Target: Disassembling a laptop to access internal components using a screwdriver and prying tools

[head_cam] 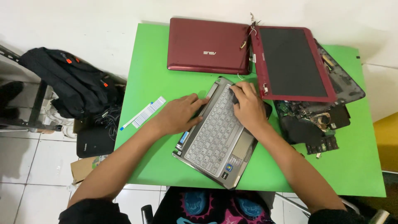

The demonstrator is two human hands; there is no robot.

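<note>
On the green table, a silver laptop base lies askew. Left hand rests flat and released on its left edge; right hand presses curled fingers at the keyboard's top. Steadying the base while lifting evenly seems wise.

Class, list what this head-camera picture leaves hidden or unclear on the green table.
- Silver laptop base: upper keys covered by the left hand and right hand.
- Loose circuit boards: partly under the red screen frame; parts too small to tell.
- Black backpack: contents unseen.
</note>
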